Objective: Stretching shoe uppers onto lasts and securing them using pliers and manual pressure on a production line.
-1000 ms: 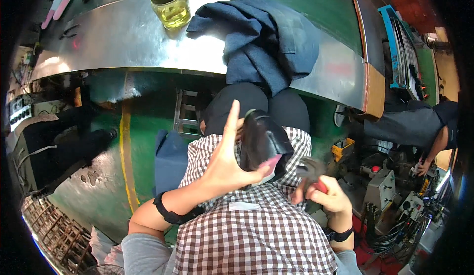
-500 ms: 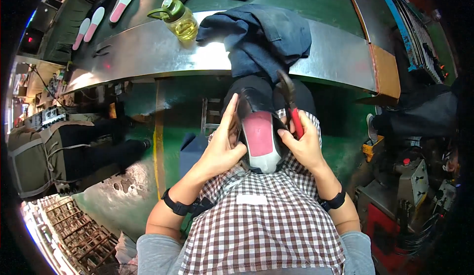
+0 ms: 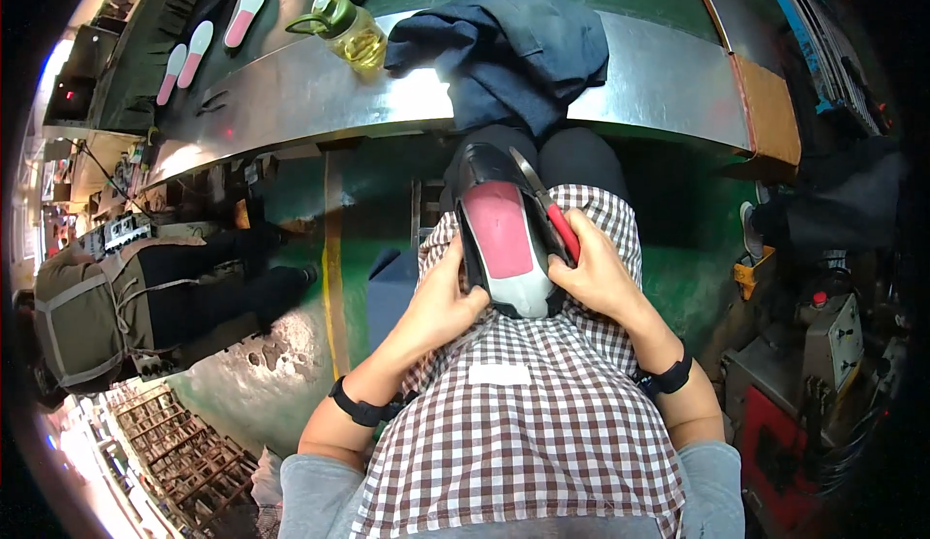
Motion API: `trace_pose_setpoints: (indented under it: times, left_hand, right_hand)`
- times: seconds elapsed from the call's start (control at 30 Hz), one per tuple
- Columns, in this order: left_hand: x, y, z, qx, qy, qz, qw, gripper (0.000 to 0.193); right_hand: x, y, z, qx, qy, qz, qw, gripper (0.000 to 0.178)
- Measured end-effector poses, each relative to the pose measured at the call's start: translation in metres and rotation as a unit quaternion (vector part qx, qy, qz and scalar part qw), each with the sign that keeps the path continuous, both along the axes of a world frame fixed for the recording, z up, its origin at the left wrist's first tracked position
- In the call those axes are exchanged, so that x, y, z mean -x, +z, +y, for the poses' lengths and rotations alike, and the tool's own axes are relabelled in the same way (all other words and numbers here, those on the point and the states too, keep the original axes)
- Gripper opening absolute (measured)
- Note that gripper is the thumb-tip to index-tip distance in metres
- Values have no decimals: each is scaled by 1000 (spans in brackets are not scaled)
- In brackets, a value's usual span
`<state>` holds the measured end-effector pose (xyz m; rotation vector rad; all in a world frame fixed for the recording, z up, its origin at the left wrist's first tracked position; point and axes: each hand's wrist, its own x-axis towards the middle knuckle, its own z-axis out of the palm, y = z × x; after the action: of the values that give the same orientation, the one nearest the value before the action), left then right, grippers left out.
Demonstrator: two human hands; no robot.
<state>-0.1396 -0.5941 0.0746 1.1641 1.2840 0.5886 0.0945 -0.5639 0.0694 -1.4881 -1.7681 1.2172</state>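
Note:
A black shoe upper [image 3: 482, 161] lies on my lap with its underside up, its pink and white insole [image 3: 500, 229] facing me. The toe points away from my body. Around the left side near the heel, my left hand [image 3: 450, 297] grips it, thumb beside the white end. My right hand [image 3: 596, 273] is closed around the red handle of a pair of pliers [image 3: 563, 229] and also steadies the shoe's right edge with its thumb. The metal jaws lie along the right side of the upper, near the toe. Fingers under the shoe are hidden.
A dark blue cloth [image 3: 504, 50] hangs over the metal bench edge [image 3: 668, 89]. Beside it stands a yellow-green bottle [image 3: 351, 35]. Several pink and white insoles [image 3: 197, 53] lie at far left. A co-worker [image 3: 107, 316] is at left, and machinery [image 3: 809, 365] stands at right.
The shoe has shifted slightly toward the left and away from me. My left hand has gone from a flat palm along its side to gripping near the heel. The pliers now lean against the upper.

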Motion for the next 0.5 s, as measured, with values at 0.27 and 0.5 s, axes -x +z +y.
trace_pose_setpoints:
  times: [0.27,0.5]
  left_hand:
    - [-1,18,1,44,-51,210,975,60]
    - [-15,-7,-8,139,43,-48,988,56]
  right_hand:
    - [5,10,0,1,1,-10,1000,27]
    - [-6,2,8,67,-24,109,992,25]
